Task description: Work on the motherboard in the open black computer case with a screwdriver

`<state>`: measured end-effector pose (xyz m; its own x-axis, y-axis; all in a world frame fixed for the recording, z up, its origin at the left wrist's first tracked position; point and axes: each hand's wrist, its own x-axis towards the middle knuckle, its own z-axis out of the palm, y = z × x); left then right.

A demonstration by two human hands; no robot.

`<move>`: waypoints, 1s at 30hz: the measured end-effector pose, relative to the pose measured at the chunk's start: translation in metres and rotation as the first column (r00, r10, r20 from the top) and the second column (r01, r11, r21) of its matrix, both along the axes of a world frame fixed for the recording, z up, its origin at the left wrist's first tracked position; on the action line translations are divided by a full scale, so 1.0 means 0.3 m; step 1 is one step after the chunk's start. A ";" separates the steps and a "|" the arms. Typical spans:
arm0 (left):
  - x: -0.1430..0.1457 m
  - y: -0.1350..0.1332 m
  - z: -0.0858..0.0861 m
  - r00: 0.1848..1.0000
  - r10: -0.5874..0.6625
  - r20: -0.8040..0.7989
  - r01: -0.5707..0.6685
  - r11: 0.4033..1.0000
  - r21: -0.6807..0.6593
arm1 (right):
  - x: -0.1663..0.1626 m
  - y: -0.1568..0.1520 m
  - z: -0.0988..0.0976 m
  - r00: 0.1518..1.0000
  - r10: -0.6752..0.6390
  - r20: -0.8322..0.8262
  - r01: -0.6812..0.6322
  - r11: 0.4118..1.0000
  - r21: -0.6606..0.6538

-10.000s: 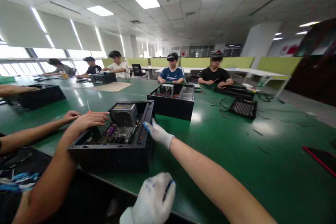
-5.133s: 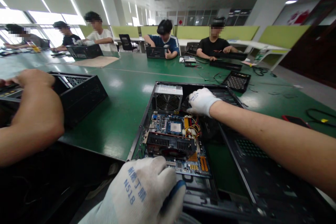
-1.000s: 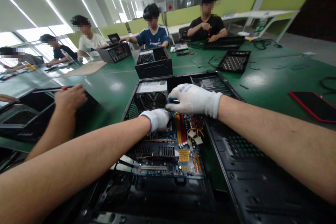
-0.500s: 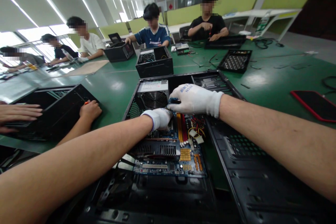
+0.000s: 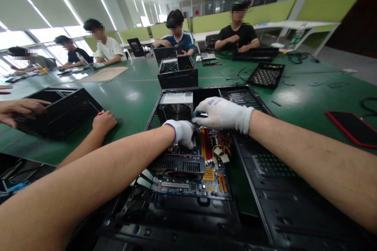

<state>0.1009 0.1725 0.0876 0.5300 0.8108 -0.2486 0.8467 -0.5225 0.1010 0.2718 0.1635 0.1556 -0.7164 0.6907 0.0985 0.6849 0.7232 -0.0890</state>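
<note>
An open black computer case (image 5: pixel 265 172) lies flat in front of me, with a blue motherboard (image 5: pixel 203 180), a graphics card (image 5: pixel 176 166) and a power supply with a fan (image 5: pixel 176 109) inside. Both my hands wear white gloves. My left hand (image 5: pixel 183 132) is curled and presses down on the board near the processor socket, just below the fan. My right hand (image 5: pixel 221 113) is closed round a blue-handled tool, probably a screwdriver (image 5: pixel 200 114), whose tip points toward my left hand. What lies under my left fingers is hidden.
A co-worker's bare hands (image 5: pixel 104 122) rest by another black case (image 5: pixel 59 111) at my left. A further case (image 5: pixel 177 71) stands beyond mine. A red-edged phone (image 5: pixel 352 128) lies on the green table (image 5: pixel 294 98) at right. Several people sit across the table.
The view has shifted slightly. Both my hands stay over the board by the fan, nearly as before. The co-worker's hands at left have stayed by their case.
</note>
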 end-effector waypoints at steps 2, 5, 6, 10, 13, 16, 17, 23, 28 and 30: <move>0.002 -0.010 0.022 1.000 -0.018 -0.022 0.017 1.000 -0.018 | 0.007 -0.001 0.010 1.000 -0.009 -0.024 0.009 1.000 -0.012; 0.007 -0.035 0.057 0.998 -0.027 -0.049 0.025 0.999 -0.025 | 0.019 -0.007 0.039 0.994 -0.048 -0.093 0.046 0.998 -0.032; 0.009 -0.044 0.068 0.998 -0.027 -0.057 0.026 0.999 -0.027 | 0.024 -0.010 0.054 0.991 -0.071 -0.117 0.067 0.997 -0.036; 0.007 -0.072 0.117 0.996 -0.035 -0.081 0.031 0.998 -0.058 | 0.075 -0.046 0.110 0.981 -0.150 -0.122 0.149 0.989 -0.021; -0.015 -0.102 0.165 0.998 -0.020 -0.054 0.016 0.998 -0.066 | 0.167 -0.105 0.106 0.971 -0.209 -0.114 0.220 0.972 0.088; -0.056 -0.155 0.213 1.000 0.003 0.005 -0.003 0.998 -0.055 | 0.306 -0.193 0.042 0.917 -0.348 -0.197 0.378 0.914 0.146; -0.072 -0.176 0.226 1.000 0.004 0.025 -0.003 0.999 -0.051 | 0.356 -0.224 0.012 0.878 -0.418 -0.234 0.454 0.882 0.125; -0.158 -0.316 0.269 0.966 -0.044 0.254 0.054 0.998 -0.034 | 0.529 -0.351 -0.121 0.590 -0.720 -0.365 0.642 0.693 -0.327; -0.210 -0.457 0.332 0.929 -0.103 0.354 0.108 0.994 0.006 | 0.483 -0.370 -0.125 0.398 -0.782 -0.480 0.422 0.620 -0.661; -0.230 -0.530 0.351 0.921 -0.123 0.371 0.118 0.992 0.037 | 0.457 -0.376 -0.111 0.359 -0.775 -0.520 0.382 0.630 -0.676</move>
<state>0.0321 0.0134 0.1930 0.6762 0.7367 -0.0044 0.6801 -0.6219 0.3883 0.4088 0.0506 0.1222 0.0911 0.9949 -0.0427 0.4464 -0.0791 -0.8913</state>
